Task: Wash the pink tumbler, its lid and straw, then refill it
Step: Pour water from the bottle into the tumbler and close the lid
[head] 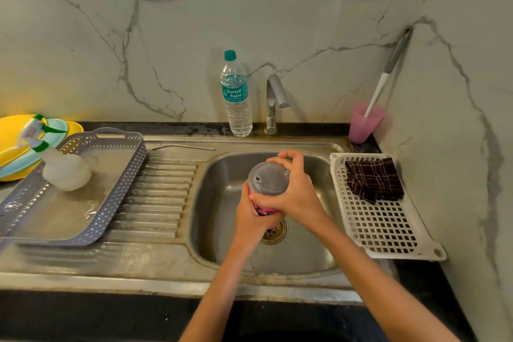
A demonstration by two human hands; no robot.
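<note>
Holding the pink tumbler (262,209) directly above the drain of the sink (305,255), we ensure that any spill falls into the basin and not onto the surface. The left grip (249,219) wraps the tumbler body from below with its fingers curled round it, which fixes the vessel against rotation. The right grip (297,191) is curled over the grey lid (268,179), fingers and thumb pinching its rim. We judge this to be the hold for twisting or pulling the lid free, so lid removal is the step in hand and washing is not yet begun. The lid sits on the tumbler. The metal straw (183,147) lies well apart on the rear ledge of the sink, above the drainboard ribs. The tap (274,103) stands behind the basin, and we see no water running. A capped water bottle (236,97) stands just left of it, probably reserved for the refill. A white basket (388,230) to the right carries a dark checked cloth (373,179). A grey tray (116,197) to the left holds a spray bottle (62,166) within reach.
</note>
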